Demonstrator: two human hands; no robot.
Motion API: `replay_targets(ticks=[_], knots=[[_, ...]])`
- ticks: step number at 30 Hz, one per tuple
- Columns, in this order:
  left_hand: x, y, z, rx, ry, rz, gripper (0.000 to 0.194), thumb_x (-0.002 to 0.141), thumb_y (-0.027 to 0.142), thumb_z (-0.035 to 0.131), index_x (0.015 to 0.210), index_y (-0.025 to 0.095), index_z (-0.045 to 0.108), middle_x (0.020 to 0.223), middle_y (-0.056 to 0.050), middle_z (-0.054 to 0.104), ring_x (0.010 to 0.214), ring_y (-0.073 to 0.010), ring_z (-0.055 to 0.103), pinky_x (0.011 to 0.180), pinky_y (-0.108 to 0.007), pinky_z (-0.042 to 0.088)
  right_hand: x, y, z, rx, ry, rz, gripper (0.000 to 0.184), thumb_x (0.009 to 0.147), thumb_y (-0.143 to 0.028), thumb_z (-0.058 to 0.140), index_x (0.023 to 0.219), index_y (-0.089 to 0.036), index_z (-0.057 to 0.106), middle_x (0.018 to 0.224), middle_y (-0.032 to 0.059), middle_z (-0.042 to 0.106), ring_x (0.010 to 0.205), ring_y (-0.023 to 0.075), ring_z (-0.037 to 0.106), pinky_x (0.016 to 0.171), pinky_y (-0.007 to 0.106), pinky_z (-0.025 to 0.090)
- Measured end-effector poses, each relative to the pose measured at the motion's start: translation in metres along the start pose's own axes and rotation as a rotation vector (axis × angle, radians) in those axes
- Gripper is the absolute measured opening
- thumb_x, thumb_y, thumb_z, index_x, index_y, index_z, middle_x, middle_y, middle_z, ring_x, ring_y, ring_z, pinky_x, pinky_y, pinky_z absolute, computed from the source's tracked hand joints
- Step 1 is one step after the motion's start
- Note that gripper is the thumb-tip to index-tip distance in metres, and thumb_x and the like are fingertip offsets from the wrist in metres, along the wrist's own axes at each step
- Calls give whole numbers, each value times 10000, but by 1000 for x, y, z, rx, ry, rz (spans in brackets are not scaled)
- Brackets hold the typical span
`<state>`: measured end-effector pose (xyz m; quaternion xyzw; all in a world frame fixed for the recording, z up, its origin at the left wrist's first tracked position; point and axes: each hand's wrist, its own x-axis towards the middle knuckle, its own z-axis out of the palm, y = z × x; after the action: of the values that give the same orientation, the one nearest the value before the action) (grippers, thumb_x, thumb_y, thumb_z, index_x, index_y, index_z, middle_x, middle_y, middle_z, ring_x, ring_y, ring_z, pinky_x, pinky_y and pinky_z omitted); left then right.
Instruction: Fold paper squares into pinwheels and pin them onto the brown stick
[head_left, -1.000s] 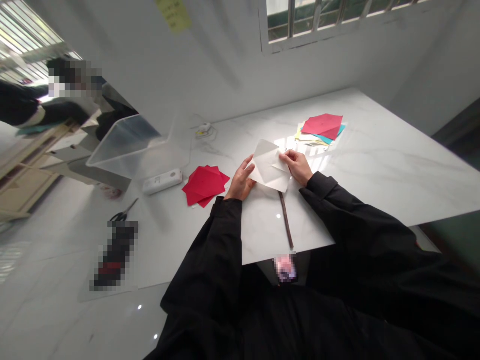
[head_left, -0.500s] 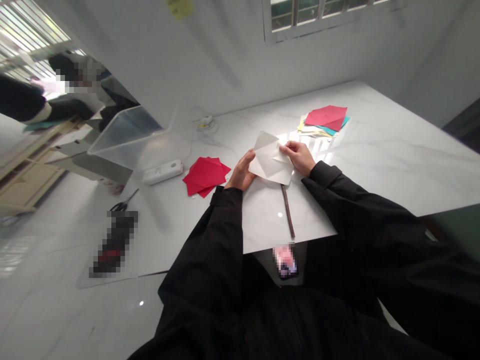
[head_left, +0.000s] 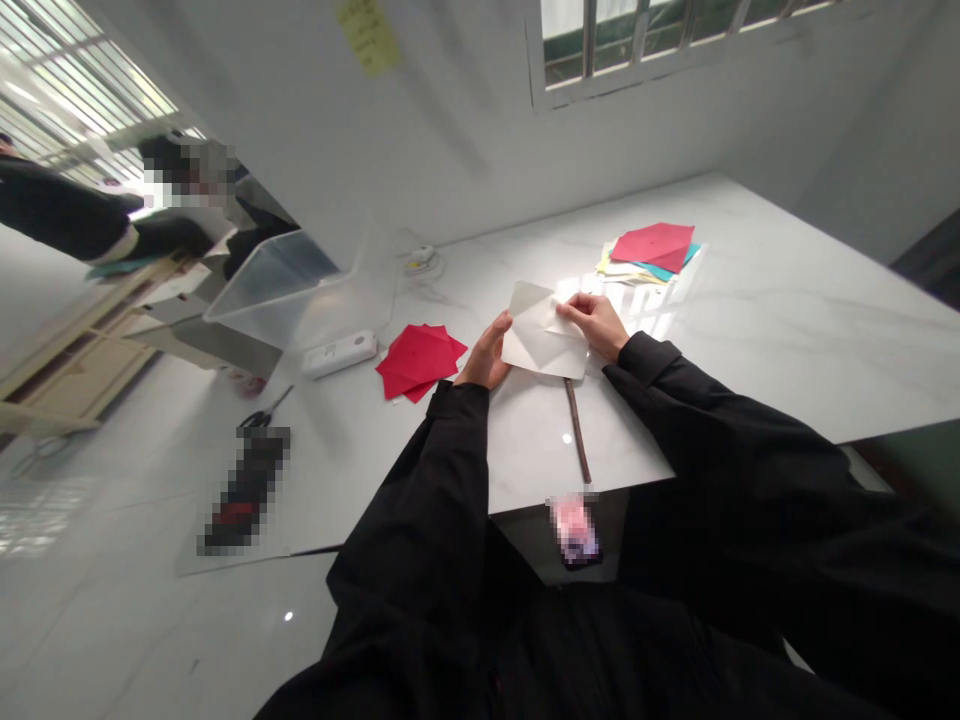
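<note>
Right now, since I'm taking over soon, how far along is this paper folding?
Done: the white sheet already shows a folded flap. In hand: the left hand steadies it while the right hand pinches it. Left: the red paper stack and the mixed colored sheets lie flat, apparently unfolded.

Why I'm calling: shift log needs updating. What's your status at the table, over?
Left hand open against folded white paper; right hand holding its right side. Red paper squares beside left hand.
</note>
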<state>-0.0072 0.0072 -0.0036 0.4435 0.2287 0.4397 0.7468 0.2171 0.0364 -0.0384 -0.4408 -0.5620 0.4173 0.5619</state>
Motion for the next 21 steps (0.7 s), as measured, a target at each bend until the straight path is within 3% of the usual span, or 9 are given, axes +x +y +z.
replay_targets(ticks=[8,14,21], knots=[[-3,0,3,101,16,37,689,884,472,780,1496,215,597,1346,-122,752,1338,-364,666,1207,-490,446,0,4,1,44,-1,6,534,723,-700,857,746,-190,702,709,18,661,680,156,550,652,297,426],[-2,-2,-2,-26,50,-15,694,968,621,640,1544,243,563,1447,-115,702,1430,-356,598,1260,-516,399,1,11,-1,90,39,19,537,735,-716,841,777,-202,692,708,6,644,667,154,550,628,288,434],[-1,-4,-3,-157,74,-57,728,994,612,593,1611,241,485,1503,-129,661,1463,-362,563,1296,-542,353,1,8,0,86,40,32,544,719,-720,846,776,-202,691,718,4,662,670,151,569,638,287,467]])
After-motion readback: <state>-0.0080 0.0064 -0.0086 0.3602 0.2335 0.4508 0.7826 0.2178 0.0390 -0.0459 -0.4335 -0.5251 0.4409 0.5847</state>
